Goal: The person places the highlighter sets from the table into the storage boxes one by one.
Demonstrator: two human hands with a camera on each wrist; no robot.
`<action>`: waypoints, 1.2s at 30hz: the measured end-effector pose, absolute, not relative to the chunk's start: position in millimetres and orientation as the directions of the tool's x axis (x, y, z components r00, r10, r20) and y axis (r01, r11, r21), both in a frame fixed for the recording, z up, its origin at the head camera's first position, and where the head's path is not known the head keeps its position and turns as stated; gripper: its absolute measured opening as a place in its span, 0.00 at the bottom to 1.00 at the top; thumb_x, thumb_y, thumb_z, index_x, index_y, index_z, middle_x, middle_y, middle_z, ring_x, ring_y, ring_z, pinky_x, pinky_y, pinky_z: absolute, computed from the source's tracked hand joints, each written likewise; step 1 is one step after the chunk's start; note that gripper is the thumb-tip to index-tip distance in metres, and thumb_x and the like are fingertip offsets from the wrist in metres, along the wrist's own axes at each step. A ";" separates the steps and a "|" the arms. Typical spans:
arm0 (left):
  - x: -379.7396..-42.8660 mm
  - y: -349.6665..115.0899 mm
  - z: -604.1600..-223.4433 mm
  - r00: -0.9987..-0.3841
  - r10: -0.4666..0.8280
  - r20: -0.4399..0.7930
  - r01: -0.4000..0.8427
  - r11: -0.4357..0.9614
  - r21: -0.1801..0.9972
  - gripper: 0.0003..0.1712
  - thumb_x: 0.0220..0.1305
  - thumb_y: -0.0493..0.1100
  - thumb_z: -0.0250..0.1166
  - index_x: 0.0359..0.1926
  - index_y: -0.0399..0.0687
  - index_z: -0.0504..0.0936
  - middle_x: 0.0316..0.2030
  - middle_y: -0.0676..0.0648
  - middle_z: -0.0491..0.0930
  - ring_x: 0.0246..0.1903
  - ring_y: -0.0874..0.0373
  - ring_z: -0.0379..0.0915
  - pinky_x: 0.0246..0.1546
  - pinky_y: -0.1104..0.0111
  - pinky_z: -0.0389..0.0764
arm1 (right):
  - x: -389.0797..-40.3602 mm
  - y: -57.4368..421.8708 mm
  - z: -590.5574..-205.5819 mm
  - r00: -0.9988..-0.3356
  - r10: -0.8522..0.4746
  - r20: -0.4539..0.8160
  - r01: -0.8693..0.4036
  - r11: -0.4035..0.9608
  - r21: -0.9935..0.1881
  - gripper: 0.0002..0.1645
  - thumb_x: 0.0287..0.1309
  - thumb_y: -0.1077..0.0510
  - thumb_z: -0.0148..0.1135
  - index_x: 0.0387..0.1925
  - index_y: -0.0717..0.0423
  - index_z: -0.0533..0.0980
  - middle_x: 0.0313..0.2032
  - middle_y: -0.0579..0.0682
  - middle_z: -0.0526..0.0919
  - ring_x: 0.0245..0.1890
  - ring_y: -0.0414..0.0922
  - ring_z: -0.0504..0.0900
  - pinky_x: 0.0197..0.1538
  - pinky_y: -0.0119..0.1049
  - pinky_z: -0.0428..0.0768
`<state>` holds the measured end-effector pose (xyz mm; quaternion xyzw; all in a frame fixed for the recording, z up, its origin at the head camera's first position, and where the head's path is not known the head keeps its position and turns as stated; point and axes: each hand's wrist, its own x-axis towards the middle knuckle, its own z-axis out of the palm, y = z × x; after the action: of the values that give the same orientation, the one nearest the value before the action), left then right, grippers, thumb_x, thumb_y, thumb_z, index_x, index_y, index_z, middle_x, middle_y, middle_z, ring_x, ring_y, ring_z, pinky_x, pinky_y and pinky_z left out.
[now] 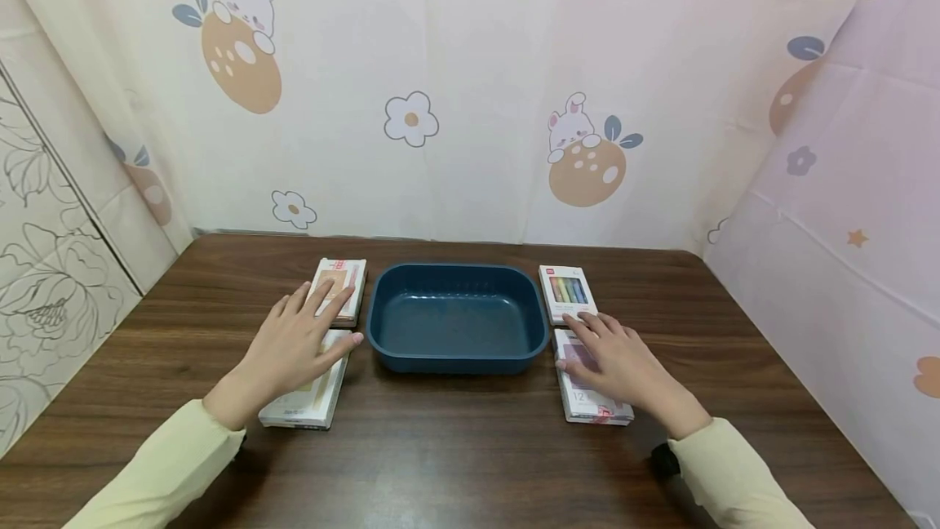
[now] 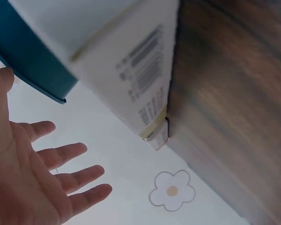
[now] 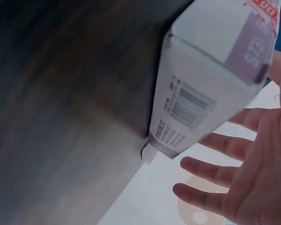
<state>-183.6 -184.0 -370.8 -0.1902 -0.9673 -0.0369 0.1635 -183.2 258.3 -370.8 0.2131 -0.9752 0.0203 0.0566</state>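
My left hand (image 1: 286, 349), its fingers spread, hovers above two white boxes on the left: a near one (image 1: 312, 408) with yellowish print and a far one (image 1: 355, 300) with an orange panel. The left wrist view shows that palm (image 2: 23, 183) beside a barcoded box side, holding nothing. On the right, my right hand (image 1: 624, 366) is over a white box with purple print (image 1: 587, 405), fingers extended. Its fingertips come near a box picturing coloured sticks (image 1: 565, 288). In the right wrist view the fingers (image 3: 210, 173) stay uncurled beside the purple-printed box.
Between the two pairs of boxes stands a dark blue rectangular basin (image 1: 458, 366). Everything rests on a dark brown wooden table (image 1: 455, 447). Behind it hangs a pale curtain (image 1: 485, 170) printed with rabbits and flowers; more patterned cloth lines both sides.
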 end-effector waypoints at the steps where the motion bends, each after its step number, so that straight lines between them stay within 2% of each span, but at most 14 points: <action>1: -184.2 -183.0 -370.4 -0.867 0.362 0.342 0.388 0.922 0.008 0.40 0.59 0.67 0.51 0.67 0.53 0.60 0.64 0.40 0.61 0.61 0.36 0.58 0.57 0.45 0.62 | -183.3 257.6 -371.4 -0.900 -0.418 0.120 -0.423 0.906 -0.016 0.43 0.54 0.33 0.52 0.65 0.52 0.62 0.60 0.61 0.68 0.60 0.62 0.66 0.55 0.62 0.65; 10: -191.3 -174.3 -367.3 -0.831 0.415 0.370 0.444 0.896 -0.008 0.38 0.59 0.66 0.52 0.66 0.52 0.62 0.62 0.40 0.64 0.59 0.41 0.62 0.53 0.47 0.67 | -182.6 252.8 -374.0 -0.897 -0.433 0.089 -0.438 0.898 -0.037 0.43 0.54 0.29 0.47 0.64 0.49 0.63 0.59 0.57 0.70 0.56 0.60 0.69 0.50 0.61 0.70; 21: -195.6 -165.4 -363.9 -0.858 0.426 0.287 0.454 0.890 0.036 0.38 0.61 0.67 0.48 0.66 0.53 0.61 0.62 0.41 0.66 0.62 0.42 0.59 0.54 0.47 0.66 | -182.8 248.6 -373.8 -0.891 -0.452 0.040 -0.454 0.889 -0.066 0.42 0.54 0.28 0.46 0.63 0.46 0.65 0.61 0.58 0.67 0.58 0.60 0.67 0.50 0.59 0.71; 31: -203.2 -157.1 -361.9 -0.858 0.459 0.230 0.485 0.872 0.070 0.36 0.63 0.67 0.44 0.65 0.53 0.64 0.61 0.42 0.67 0.60 0.42 0.62 0.57 0.47 0.64 | -183.9 247.0 -372.5 -0.897 -0.442 -0.013 -0.438 0.893 -0.100 0.40 0.54 0.29 0.49 0.62 0.46 0.66 0.62 0.59 0.66 0.60 0.62 0.64 0.48 0.60 0.73; 36: -205.1 -155.7 -361.9 -0.866 0.462 0.189 0.485 0.869 0.099 0.35 0.64 0.66 0.43 0.64 0.52 0.66 0.62 0.41 0.66 0.61 0.41 0.61 0.57 0.46 0.63 | -184.7 245.6 -372.2 -0.893 -0.450 -0.008 -0.447 0.889 -0.102 0.37 0.55 0.34 0.53 0.61 0.47 0.67 0.60 0.59 0.67 0.58 0.62 0.66 0.47 0.59 0.73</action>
<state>-205.1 -155.7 -361.9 -0.2457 -0.9634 -0.0717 0.0800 -184.7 245.6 -372.2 0.2308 -0.9716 0.0489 -0.0160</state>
